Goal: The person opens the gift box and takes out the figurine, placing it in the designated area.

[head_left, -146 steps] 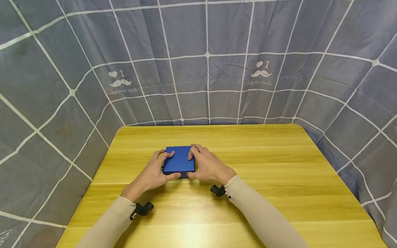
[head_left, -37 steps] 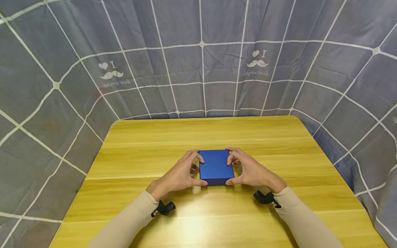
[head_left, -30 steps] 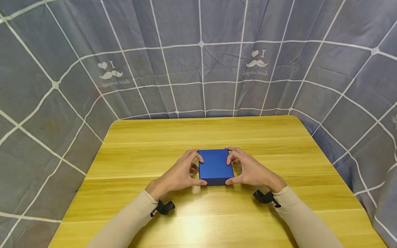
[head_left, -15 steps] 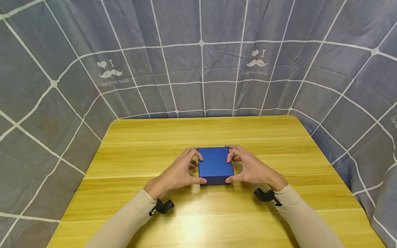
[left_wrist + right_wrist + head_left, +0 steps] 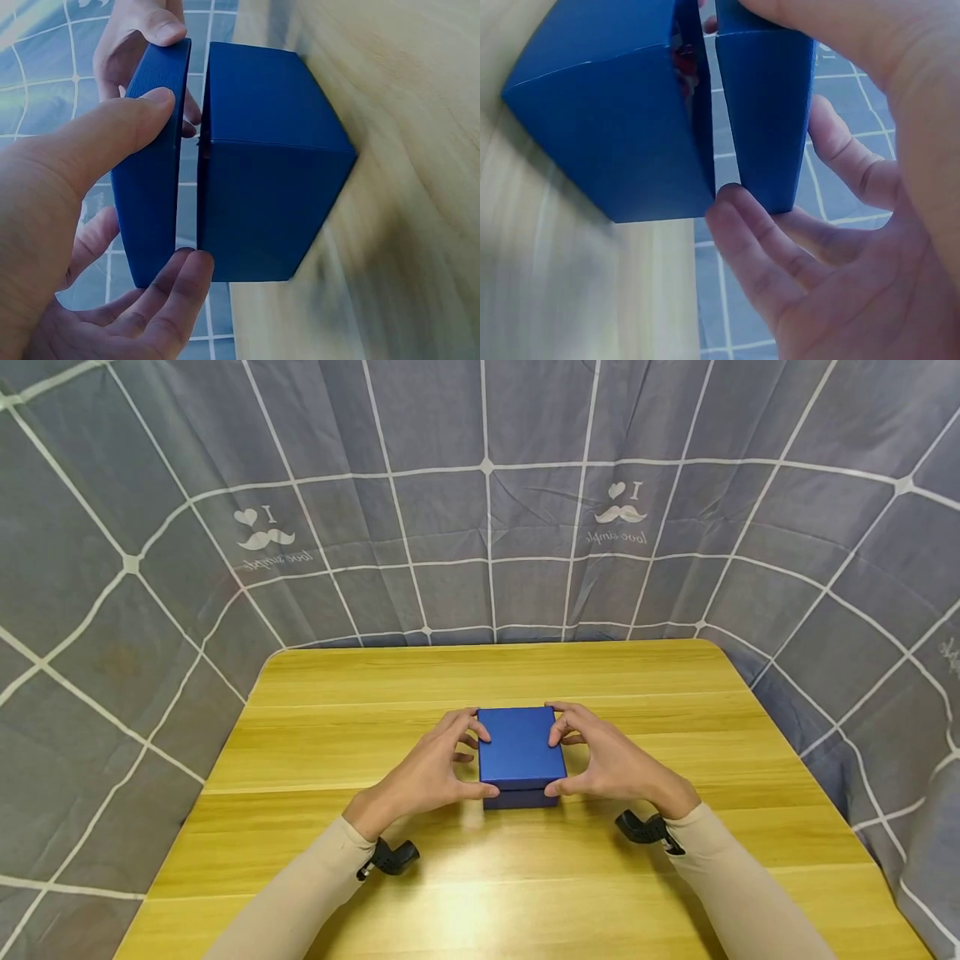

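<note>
A blue box lid (image 5: 521,743) is raised off its blue box base (image 5: 521,799), which stands on the table. My left hand (image 5: 427,772) holds the lid's left side, thumb on the near face. Across from it, my right hand (image 5: 615,760) grips the right side the same way. Both wrist views show a narrow gap between the lid (image 5: 154,180) and the base (image 5: 277,202). Fingertips of each hand reach near the base's rim. In the right wrist view, something reddish (image 5: 686,67) shows inside the base; its kind is unclear.
The wooden table (image 5: 337,693) extends around the box on all sides. A grey curtain with white grid lines (image 5: 450,527) hangs behind the table and along both sides. Black wrist mounts (image 5: 395,857) sit at the cuffs.
Earlier the box was shut and farther left; it moved right with both hands. Over the last half second the lid has risen off the base, with both hands moving up along with it.
</note>
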A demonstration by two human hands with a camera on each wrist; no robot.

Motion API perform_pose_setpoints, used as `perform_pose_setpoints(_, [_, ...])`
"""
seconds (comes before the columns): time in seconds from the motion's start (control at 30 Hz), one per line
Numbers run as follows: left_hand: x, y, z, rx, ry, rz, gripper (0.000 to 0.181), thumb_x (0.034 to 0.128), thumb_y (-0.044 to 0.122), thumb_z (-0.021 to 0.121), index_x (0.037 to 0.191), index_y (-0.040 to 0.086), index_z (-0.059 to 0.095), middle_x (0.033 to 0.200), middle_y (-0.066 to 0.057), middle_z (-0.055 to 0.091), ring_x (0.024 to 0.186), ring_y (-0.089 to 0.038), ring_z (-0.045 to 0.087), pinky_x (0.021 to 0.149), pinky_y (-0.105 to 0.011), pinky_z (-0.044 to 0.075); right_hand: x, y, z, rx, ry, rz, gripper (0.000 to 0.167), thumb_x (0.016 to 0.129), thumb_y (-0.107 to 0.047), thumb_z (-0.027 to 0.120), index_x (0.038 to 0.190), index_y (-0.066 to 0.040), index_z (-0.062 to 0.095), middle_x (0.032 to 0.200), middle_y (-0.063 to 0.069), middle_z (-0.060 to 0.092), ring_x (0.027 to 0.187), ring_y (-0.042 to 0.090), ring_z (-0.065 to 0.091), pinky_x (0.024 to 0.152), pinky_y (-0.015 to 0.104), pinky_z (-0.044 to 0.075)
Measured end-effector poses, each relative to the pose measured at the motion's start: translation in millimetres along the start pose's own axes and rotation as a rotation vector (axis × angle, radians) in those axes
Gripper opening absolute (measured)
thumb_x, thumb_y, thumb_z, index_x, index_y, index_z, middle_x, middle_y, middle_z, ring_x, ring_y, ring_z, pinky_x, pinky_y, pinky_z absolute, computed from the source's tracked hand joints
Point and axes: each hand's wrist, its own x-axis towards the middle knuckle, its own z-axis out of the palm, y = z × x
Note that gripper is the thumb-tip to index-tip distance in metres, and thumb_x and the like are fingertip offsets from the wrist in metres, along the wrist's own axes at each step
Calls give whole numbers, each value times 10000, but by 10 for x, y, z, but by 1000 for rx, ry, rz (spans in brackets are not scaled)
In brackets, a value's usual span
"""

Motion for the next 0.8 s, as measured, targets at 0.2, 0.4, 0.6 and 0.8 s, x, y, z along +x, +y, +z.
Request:
perform_pose_setpoints(0.2, [-5, 21, -65, 5, 25, 14, 634, 898, 243, 1055, 1354, 173, 620, 1882, -190, 316, 1395, -323, 691, 1150, -465, 659, 45, -60, -41, 65, 1, -34, 556, 880, -289, 1069, 1212, -171, 639, 1872, 247, 340, 1385, 427, 732, 1141, 602, 648])
perform_pose_setpoints(0.4, [-11, 45, -159, -39, 53, 6, 654, 905, 205, 1047, 1397, 169, 617, 1898, -147, 294, 1358, -372, 731, 1089, -527, 686, 116, -133, -71, 107, 27, -50, 408, 986, -244, 979, 1242, -148, 675, 1889, 259, 307, 1445, 482, 711, 1160, 634, 630])
perform_pose_setpoints(0.6, [-27, 26, -223, -46, 79, -14, 689, 895, 158, 1047, 1434, 140, 617, 1899, -157, 289, 1374, -379, 727, 1059, -501, 702, 237, -224, -15, 108, 79, -12, 322, 1040, -253, 923, 1241, -167, 686, 1892, 196, 358, 1555, 452, 626, 1201, 650, 604])
perform_pose_setpoints(0.8, [-63, -6, -303, -8, 124, -53, 629, 962, 263, 1004, 1452, 136, 630, 1919, -175, 250, 1371, -378, 737, 1058, -475, 702, 410, -326, 56, 81, 113, 7, 376, 1045, -262, 915, 1326, -163, 686, 1874, 173, 399, 1459, 418, 687, 1235, 668, 575])
